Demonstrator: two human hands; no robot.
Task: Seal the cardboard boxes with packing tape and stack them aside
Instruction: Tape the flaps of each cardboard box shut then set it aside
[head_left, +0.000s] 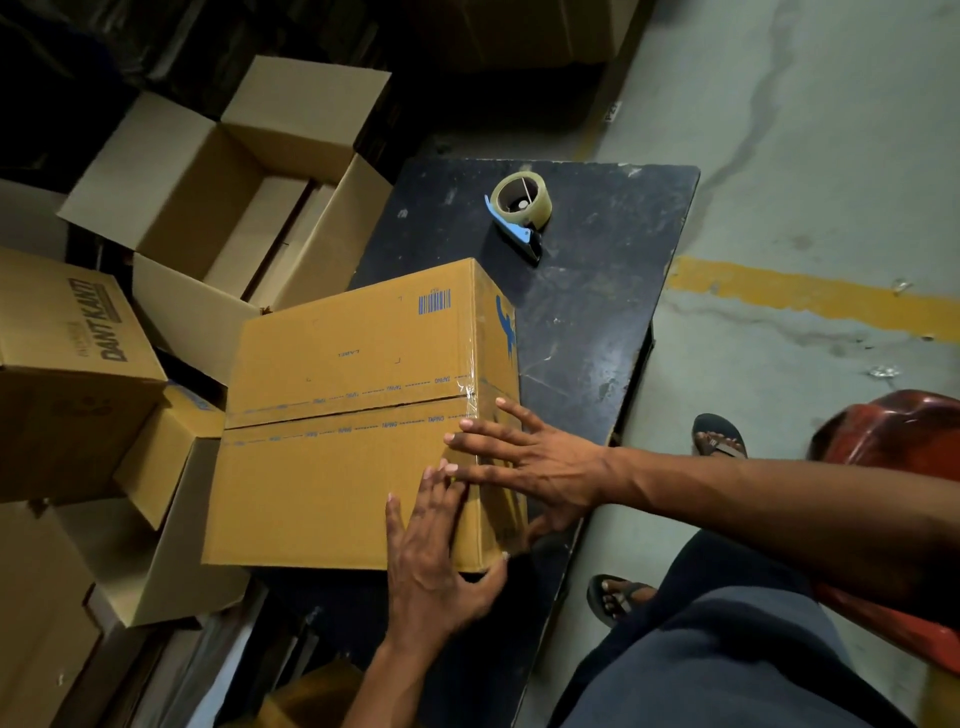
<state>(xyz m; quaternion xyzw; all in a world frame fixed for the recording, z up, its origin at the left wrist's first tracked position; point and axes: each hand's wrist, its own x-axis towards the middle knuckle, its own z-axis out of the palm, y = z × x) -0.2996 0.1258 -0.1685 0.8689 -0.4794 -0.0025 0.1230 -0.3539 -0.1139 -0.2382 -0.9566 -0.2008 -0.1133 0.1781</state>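
Head camera view, looking down at my work: a closed cardboard box (337, 415) sits on a dark, scuffed table (597, 322), its top seam covered with clear tape that folds over the near end. My right hand (535, 462) lies flat with fingers spread, pressing the taped end of the box. My left hand (436, 556) rests open on the box's near corner, fingers straight on top, thumb along the side edge. A roll of clear tape in a blue dispenser (519, 213) stands on the table beyond the box, apart from it. An open empty carton (218, 182) and a printed carton (72, 364) sit to the left.
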